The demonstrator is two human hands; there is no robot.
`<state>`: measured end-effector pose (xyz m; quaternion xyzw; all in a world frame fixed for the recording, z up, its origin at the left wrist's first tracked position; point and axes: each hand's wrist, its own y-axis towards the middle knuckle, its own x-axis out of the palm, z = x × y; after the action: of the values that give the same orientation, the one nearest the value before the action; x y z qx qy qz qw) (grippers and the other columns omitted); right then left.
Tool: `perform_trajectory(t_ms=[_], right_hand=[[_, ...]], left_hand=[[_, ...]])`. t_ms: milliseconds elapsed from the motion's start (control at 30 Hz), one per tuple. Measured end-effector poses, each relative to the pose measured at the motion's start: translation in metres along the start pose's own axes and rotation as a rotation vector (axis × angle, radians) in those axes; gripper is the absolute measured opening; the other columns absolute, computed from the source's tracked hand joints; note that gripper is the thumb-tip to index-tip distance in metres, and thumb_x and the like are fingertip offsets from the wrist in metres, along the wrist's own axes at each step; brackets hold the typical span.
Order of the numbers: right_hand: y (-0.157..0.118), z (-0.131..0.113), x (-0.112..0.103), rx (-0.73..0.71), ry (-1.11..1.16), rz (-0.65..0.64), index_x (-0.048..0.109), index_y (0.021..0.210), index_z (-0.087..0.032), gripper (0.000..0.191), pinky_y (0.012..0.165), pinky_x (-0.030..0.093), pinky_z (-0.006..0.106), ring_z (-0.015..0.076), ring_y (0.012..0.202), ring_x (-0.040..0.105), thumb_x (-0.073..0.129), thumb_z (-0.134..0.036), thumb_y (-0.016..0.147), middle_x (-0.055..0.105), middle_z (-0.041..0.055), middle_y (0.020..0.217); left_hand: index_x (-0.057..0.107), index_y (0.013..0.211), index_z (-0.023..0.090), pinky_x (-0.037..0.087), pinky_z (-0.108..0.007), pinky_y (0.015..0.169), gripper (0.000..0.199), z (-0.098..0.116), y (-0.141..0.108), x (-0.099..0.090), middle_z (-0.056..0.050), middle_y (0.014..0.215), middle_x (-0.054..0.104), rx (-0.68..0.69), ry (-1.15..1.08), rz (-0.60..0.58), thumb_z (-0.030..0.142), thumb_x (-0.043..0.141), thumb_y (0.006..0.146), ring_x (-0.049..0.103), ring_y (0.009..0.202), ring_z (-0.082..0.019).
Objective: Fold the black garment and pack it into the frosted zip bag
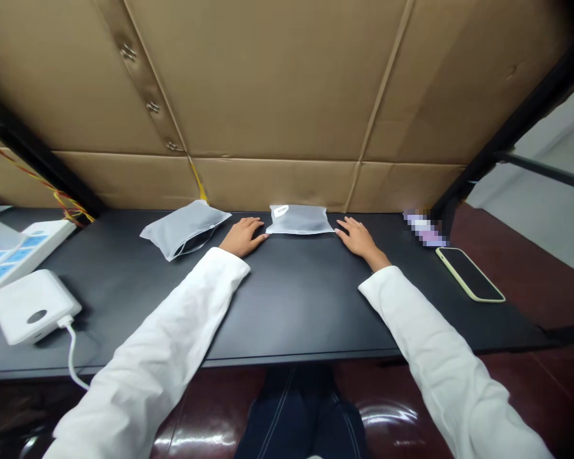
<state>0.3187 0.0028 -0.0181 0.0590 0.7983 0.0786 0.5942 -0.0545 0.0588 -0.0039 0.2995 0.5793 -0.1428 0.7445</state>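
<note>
A frosted, translucent pouch (300, 220) with a small white label at its upper left lies flat at the back of the black table, close to the cardboard. My left hand (242, 237) rests palm down beside its left end, fingers apart and holding nothing. On the other side, my right hand (358, 240) lies on the table with spread fingertips near the pouch's right corner, also holding nothing. A second frosted pouch (184, 228) sits left of my left hand, tilted, with its opening gaping toward the front.
Cardboard (277, 83) stands upright behind the black table (296, 306). At the left are a white charger (36, 305) with a cable and a power strip (26, 252). A phone (471, 274) and a blurred purple item (425, 229) lie at the right. Black frame posts flank both sides.
</note>
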Motion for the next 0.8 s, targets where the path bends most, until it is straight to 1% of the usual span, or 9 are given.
perform_trajectory(t_ms=[167,367,500,600,700,800], right_hand=[[0.0007,0.0026,0.0024,-0.009,0.007,0.02,0.05,0.143,-0.018,0.052,0.12,0.025,0.049,0.0272,0.147,0.032,0.04,-0.046,0.1,0.041,0.0134,0.154],[-0.0002,0.0013,0.0014,-0.005,0.021,0.015,0.05,0.143,-0.015,0.053,0.12,0.024,0.048,0.0275,0.147,0.032,0.041,-0.044,0.1,0.04,0.0155,0.154],[-0.0005,0.0008,0.0009,-0.005,0.017,0.02,0.051,0.143,-0.015,0.052,0.12,0.025,0.048,0.0272,0.147,0.033,0.042,-0.043,0.1,0.041,0.0155,0.154],[-0.0007,0.0013,0.001,-0.017,0.019,0.028,0.052,0.142,-0.015,0.052,0.12,0.026,0.048,0.0271,0.146,0.034,0.043,-0.043,0.099,0.043,0.0154,0.152],[-0.0009,0.002,0.0013,-0.022,0.031,0.047,0.053,0.14,-0.014,0.051,0.12,0.027,0.048,0.0274,0.145,0.036,0.045,-0.042,0.098,0.044,0.0156,0.151],[-0.0007,0.0032,0.0027,-0.037,0.051,0.068,0.055,0.138,-0.012,0.05,0.12,0.029,0.046,0.0279,0.144,0.038,0.047,-0.041,0.098,0.047,0.0165,0.15]], left_hand=[[0.057,0.129,0.014,0.035,-0.047,0.115,0.052,0.0013,-0.0006,0.0008,-0.015,0.145,0.05,-0.008,-0.015,-0.001,0.051,0.043,0.095,0.043,0.136,-0.031],[0.058,0.128,0.01,0.034,-0.047,0.116,0.053,0.0033,-0.0006,-0.0004,-0.017,0.144,0.051,-0.007,-0.017,-0.004,0.049,0.044,0.095,0.043,0.136,-0.032],[0.06,0.124,0.015,0.037,-0.048,0.113,0.046,0.0059,-0.0012,0.0,-0.015,0.139,0.055,0.013,-0.031,0.022,0.047,0.045,0.095,0.045,0.134,-0.031],[0.057,0.125,0.018,0.045,-0.045,0.105,0.042,0.0085,-0.0022,-0.0022,-0.013,0.131,0.062,-0.007,-0.04,0.051,0.045,0.048,0.094,0.055,0.125,-0.029],[0.051,0.131,0.019,0.051,-0.039,0.092,0.046,0.0083,-0.0031,-0.0059,-0.01,0.12,0.068,-0.039,-0.059,0.104,0.042,0.054,0.091,0.064,0.11,-0.027],[0.052,0.129,0.02,0.053,-0.034,0.085,0.045,0.0063,-0.0041,-0.0074,-0.008,0.112,0.071,0.016,-0.088,0.179,0.04,0.059,0.089,0.068,0.1,-0.024]])
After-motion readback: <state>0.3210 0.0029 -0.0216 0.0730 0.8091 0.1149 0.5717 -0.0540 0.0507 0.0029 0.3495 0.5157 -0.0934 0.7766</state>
